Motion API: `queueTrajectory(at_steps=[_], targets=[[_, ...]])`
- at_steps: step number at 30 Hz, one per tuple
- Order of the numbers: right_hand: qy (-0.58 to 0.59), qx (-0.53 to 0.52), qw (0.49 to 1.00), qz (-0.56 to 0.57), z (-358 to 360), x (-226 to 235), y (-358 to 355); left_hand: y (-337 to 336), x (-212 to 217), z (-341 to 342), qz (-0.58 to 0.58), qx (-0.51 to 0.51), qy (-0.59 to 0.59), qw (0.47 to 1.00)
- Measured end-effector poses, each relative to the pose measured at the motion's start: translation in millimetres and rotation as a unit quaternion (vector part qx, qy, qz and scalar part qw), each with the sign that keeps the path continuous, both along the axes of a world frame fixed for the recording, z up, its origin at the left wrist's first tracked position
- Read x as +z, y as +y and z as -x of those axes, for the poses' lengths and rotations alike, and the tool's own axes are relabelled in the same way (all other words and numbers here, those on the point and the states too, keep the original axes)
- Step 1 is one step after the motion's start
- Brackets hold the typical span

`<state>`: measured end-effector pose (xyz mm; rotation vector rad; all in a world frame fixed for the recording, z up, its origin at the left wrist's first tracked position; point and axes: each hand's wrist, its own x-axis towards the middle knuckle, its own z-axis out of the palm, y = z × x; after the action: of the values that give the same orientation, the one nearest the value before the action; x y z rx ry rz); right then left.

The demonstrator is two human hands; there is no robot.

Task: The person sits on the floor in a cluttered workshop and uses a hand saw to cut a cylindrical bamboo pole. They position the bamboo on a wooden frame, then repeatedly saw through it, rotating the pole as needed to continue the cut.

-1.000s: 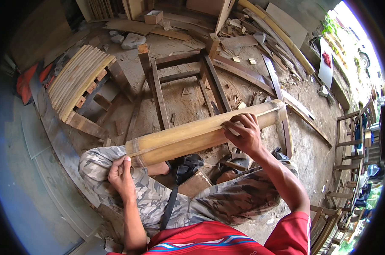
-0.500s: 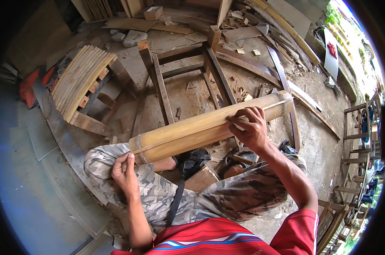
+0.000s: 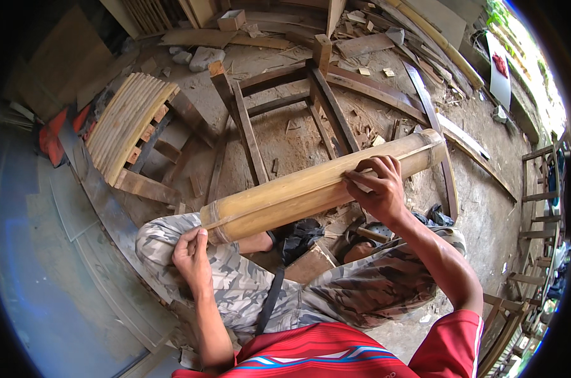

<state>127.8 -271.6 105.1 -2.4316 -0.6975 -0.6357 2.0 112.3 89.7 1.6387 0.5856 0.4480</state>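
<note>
A thick yellow bamboo pole section (image 3: 279, 189) lies slantwise across in front of me, its left end by my left knee and its right end farther off. Along its length runs a thin, pale strip (image 3: 260, 210), seemingly bamboo. My left hand (image 3: 194, 252) pinches the strip's end at the pole's left end, thumb against the fingers. Past the middle of the pole, my right hand (image 3: 378, 189) presses the strip to the bamboo with bent fingers and thumb together. Its fingertips partly cover the strip, which shows again toward the right end.
Beyond the pole stands a dark wooden chair frame (image 3: 254, 126). A slatted bamboo stool (image 3: 125, 126) is at left, near glass sheets (image 3: 77, 277). Wood scraps and long boards (image 3: 376, 94) litter the floor. More wooden frames (image 3: 537, 220) line the right side.
The whole view has shifted slightly, so everything sits a little farther right. Both hands keep their places on the strip and pole.
</note>
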Motion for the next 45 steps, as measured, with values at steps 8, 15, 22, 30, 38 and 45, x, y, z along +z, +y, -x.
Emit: queueTrajectory(at_steps=[8, 15, 22, 30, 38, 45], targets=[[-0.001, 0.002, 1.0, -0.005, 0, -2, 1, 3, 5, 0, -0.012, 0.002, 0.023, 1.0], [-0.009, 0.004, 1.0, -0.008, -1, 0, 1, 10, 11, -1, -0.027, -0.023, 0.042, 0.998], [0.021, -0.007, 1.0, -0.019, 1, -1, 1, 8, 15, -1, -0.045, -0.036, 0.038, 0.998], [0.03, -0.015, 0.999, -0.013, 1, -2, 2, 10, 21, -1, -0.058, -0.048, 0.07, 0.995], [0.052, -0.019, 0.998, -0.018, 3, 0, 2, 8, 69, -19, -0.335, -0.181, 0.099, 0.919], [0.062, -0.014, 0.997, -0.038, 1, 0, 3, 10, 86, -33, -0.435, -0.309, 0.08, 0.842]])
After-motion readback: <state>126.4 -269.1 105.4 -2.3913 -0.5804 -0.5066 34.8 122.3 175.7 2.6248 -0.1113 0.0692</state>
